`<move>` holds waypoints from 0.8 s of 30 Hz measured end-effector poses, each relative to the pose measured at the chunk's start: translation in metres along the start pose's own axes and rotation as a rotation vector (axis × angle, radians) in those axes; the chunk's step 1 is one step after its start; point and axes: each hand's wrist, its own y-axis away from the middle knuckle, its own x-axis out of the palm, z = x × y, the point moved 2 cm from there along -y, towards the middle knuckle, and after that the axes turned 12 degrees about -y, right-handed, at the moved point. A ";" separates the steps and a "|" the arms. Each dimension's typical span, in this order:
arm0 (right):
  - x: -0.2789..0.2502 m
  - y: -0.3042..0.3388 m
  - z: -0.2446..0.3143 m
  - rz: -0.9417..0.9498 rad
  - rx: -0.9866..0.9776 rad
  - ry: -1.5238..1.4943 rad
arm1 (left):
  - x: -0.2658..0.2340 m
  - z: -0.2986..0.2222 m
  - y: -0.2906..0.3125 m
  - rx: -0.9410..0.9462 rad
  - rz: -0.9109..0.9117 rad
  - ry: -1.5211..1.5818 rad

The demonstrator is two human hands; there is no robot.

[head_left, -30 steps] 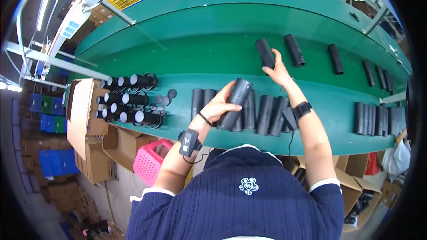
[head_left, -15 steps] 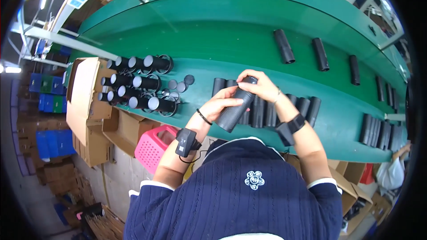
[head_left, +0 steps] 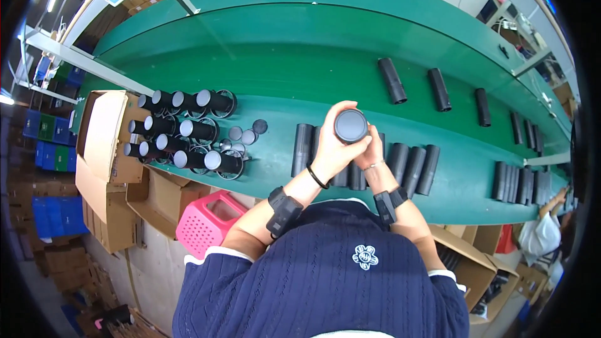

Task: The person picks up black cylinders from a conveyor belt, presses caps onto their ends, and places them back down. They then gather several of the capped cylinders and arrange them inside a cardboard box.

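Black cylinder with a flat grey round end [head_left: 350,126]: since half a second ago it has been swinging from a slant to end-on, and is now showing its round end to the camera, above the near part of the tabletop.
Left hand [head_left: 328,150]: is curling round the cylinder's left side and holding it, fingers wrapping the far edge, thumb lying across the near edge.
Right hand [head_left: 370,155]: is cupping the cylinder's right side, partly hiding behind it; how far the fingers are closing cannot be told.
Green smooth tabletop [head_left: 466,169]: is carrying a row of black tubes [head_left: 414,170] beneath and to both sides of the hands.
Darker green strip [head_left: 300,69]: is running beyond the tabletop's near part, with spaced black tubes [head_left: 439,89] lying on it.
Left cluster: black cylinders with pale round ends [head_left: 200,129] are lying in rows, small dark round discs [head_left: 235,133] sitting just beside them.
Pink perforated plastic stool [head_left: 200,225]: is standing below the tabletop's near edge, near a brown cardboard box [head_left: 100,131].
Black box-shaped devices [head_left: 285,209]: are sitting strapped on both wrists.
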 end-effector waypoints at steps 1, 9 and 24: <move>-0.002 0.000 0.001 -0.002 -0.004 0.006 | 0.000 0.001 0.001 0.001 0.000 0.007; 0.011 0.012 0.021 0.119 -0.370 0.391 | -0.037 0.042 -0.011 -0.177 -0.011 0.608; 0.011 0.008 0.028 0.132 -0.508 0.639 | -0.048 0.056 -0.015 -0.382 -0.025 0.835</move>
